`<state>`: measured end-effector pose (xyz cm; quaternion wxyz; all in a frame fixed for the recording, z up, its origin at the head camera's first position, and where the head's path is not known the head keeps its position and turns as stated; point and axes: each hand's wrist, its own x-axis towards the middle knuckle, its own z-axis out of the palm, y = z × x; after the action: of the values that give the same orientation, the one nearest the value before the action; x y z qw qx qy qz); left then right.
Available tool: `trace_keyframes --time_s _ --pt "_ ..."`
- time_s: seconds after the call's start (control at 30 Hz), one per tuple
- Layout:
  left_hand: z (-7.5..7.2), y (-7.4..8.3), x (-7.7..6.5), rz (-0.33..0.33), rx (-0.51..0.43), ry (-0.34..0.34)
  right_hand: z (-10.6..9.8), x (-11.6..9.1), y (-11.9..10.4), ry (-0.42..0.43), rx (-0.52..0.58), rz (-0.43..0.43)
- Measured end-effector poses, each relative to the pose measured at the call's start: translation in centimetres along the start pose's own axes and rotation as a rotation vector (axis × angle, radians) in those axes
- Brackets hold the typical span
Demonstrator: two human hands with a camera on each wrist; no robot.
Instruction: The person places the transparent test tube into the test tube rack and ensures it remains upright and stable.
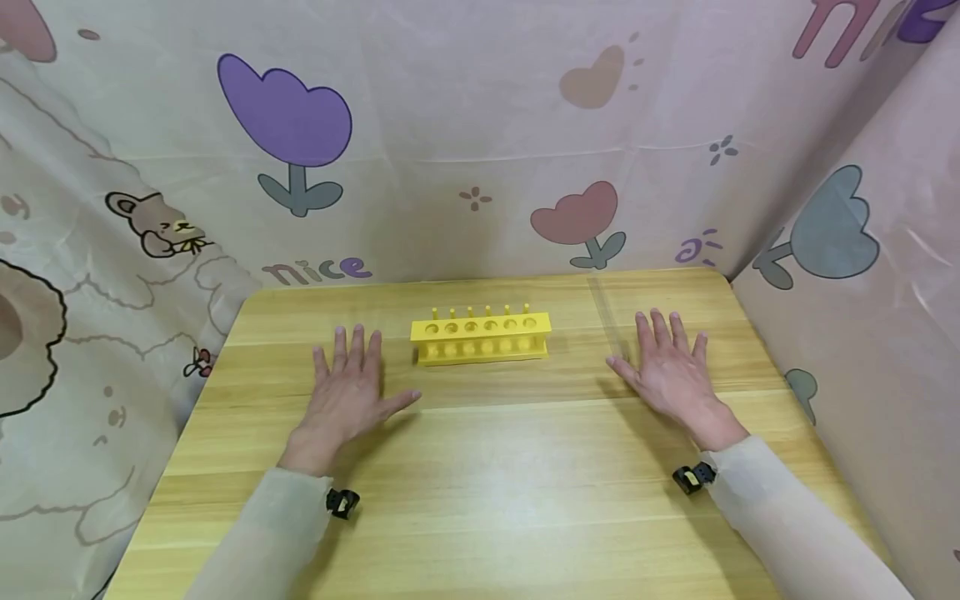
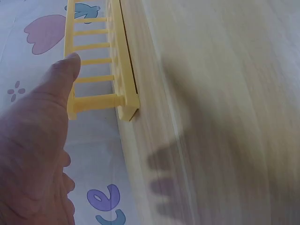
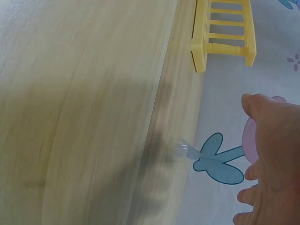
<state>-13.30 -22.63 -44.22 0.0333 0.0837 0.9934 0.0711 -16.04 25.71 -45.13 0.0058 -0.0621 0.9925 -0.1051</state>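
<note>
A yellow test tube rack (image 1: 482, 340) stands near the back of the wooden table, with a row of round holes and several upright pegs behind them. To its left, my left hand (image 1: 348, 400) is spread palm down with straight fingers, apart from the rack. My right hand (image 1: 675, 375) is likewise spread, to the right of the rack. Just left of the right fingers lies a clear, narrow strip-like object (image 1: 608, 317); its exact kind cannot be told. In the right wrist view its clear end (image 3: 180, 149) shows below the rack (image 3: 200, 49). Neither hand holds anything.
The wooden table (image 1: 480, 483) meets a patterned curtain (image 1: 450, 125) at the back, with more printed cloth on both sides. Each wrist wears a small black camera, one on the left (image 1: 342, 503) and one on the right (image 1: 693, 477).
</note>
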Motion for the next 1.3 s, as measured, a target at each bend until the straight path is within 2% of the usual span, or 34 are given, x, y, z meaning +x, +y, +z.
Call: trace_keyframes --time_s 0.53,0.83,0.97,1.3 --pt "0.1 1.9 2.7 0.045 -0.04 -0.013 0.6 1.7 -0.2 0.109 0.002 -0.08" --pt "0.3 2.9 4.3 0.073 -0.019 -0.035 0.8 3.4 -1.2 0.113 -0.001 -0.099" --pt "0.2 3.3 4.9 0.089 -0.016 -0.037 1.0 4.2 -1.5 0.088 -0.009 -0.092" --pt "0.1 4.0 5.6 0.113 0.006 -0.072 1.1 5.8 -1.7 0.043 -0.027 -0.07"
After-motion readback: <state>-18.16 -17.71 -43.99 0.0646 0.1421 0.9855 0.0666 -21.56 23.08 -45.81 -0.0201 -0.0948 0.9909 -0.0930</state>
